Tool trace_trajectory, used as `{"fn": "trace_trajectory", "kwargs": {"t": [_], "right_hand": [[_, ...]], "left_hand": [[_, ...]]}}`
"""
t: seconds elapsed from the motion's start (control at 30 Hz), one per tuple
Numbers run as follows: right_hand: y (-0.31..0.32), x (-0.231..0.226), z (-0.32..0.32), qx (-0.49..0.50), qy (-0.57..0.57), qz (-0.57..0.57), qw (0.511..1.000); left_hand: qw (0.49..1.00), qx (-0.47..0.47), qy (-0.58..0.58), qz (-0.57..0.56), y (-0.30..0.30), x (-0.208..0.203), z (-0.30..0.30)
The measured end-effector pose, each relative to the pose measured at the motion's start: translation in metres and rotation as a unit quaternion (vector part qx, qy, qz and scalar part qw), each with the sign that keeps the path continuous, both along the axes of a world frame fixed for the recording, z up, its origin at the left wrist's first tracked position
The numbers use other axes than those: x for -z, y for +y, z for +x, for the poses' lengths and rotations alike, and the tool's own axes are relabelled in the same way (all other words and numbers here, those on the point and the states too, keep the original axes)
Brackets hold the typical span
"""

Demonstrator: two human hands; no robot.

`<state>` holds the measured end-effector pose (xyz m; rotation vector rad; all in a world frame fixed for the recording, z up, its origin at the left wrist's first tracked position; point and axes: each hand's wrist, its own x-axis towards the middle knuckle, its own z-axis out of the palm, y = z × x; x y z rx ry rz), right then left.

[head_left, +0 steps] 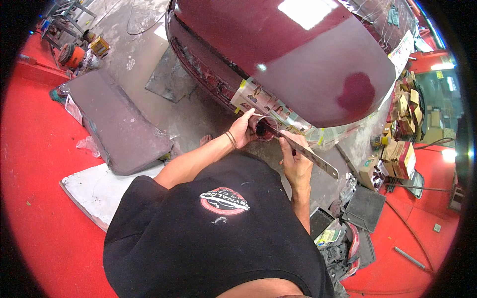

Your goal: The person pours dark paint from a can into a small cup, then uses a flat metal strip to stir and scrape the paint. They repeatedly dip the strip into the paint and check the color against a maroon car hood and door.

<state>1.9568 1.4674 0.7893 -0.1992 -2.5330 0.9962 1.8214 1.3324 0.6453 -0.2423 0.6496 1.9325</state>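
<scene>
My left hand (241,131) is wrapped round the side of a clear cup (271,120) with dark red liquid inside. In my right hand (297,161) is a long flat mixing stick (318,161) with a hole at its outer end. The stick slants across the cup's mouth, and its inner end dips into the cup. Just beyond my hands stands a dark red car panel (298,64). Part of it is glossy and part dull, with a wet-looking darker patch (358,92) at its right side. Printed masking paper (266,103) is taped along the near edge.
A dull panel (112,121) leans at the left over a white board (92,186). Cardboard boxes (399,160) stand at the right. Black parts and scrap (343,243) lie close to my right side. An orange machine (72,55) sits at the far left.
</scene>
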Motion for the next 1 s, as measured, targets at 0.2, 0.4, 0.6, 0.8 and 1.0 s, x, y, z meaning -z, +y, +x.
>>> {"fn": "trace_trajectory", "kwargs": {"t": [0.2, 0.4, 0.6, 0.8, 1.0], "right_hand": [[-0.012, 0.002, 0.009, 0.077, -0.078, -0.131, 0.985], [0.005, 0.011, 0.031, 0.262, -0.173, -0.279, 0.907], [0.016, 0.027, 0.049, 0.298, -0.024, -0.409, 0.862], [0.022, 0.032, 0.056, 0.287, 0.019, -0.473, 0.833], [0.024, 0.038, 0.06, 0.289, 0.019, -0.476, 0.83]], "left_hand": [[1.0, 0.01, 0.007, -0.001, -0.002, 0.004, -0.002], [0.999, -0.018, -0.022, -0.026, 0.003, 0.034, -0.008], [0.997, -0.034, -0.023, -0.058, 0.005, 0.043, -0.01], [0.999, -0.041, -0.016, -0.026, 0.007, 0.059, -0.013], [0.998, -0.036, -0.012, -0.052, 0.007, 0.039, -0.011]]}}
